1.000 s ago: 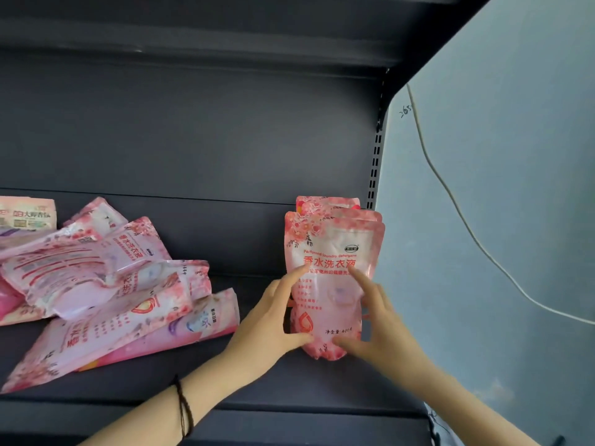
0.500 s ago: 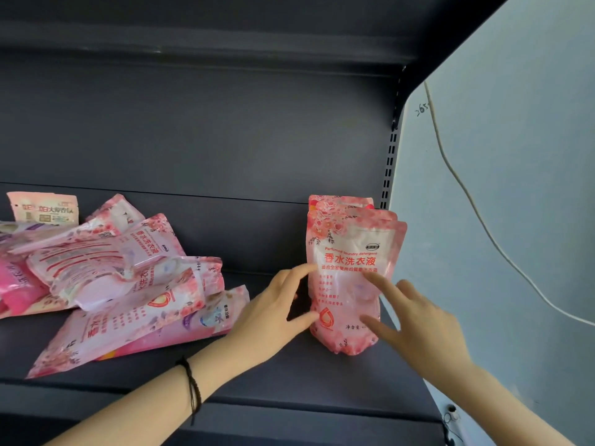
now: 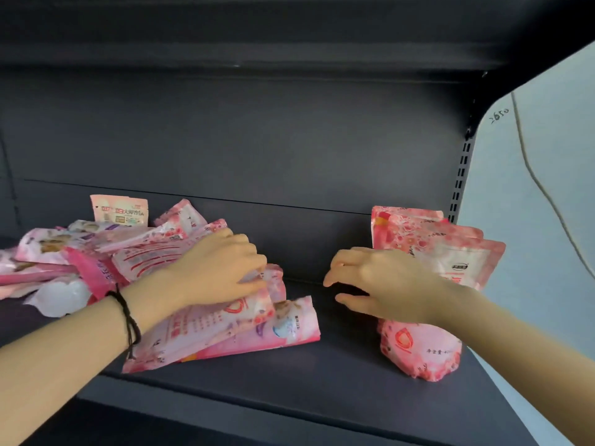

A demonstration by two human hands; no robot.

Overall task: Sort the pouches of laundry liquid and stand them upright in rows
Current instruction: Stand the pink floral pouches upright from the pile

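Observation:
A row of three pink laundry-liquid pouches (image 3: 421, 352) stands upright at the right end of the dark shelf (image 3: 289, 375). Several more pink pouches lie in a loose heap (image 3: 96, 252) on the left. My left hand (image 3: 222, 272) rests on top of that heap, its fingertips pinching the upper edge of a flat pink pouch (image 3: 225, 320). My right hand (image 3: 380, 284) hovers in front of the upright row with loosely curled fingers and holds nothing; it hides the middle of the front pouch.
The shelf's dark back panel (image 3: 257, 140) and an upper shelf close the space behind and above. A slotted upright post (image 3: 460, 175) marks the right end, with a pale wall (image 3: 547, 220) and a thin cable beyond. Bare shelf lies between heap and row.
My left hand left the front upright pouch and moved left onto the heap. My right hand let go of that pouch and drifted left. The view shifted left.

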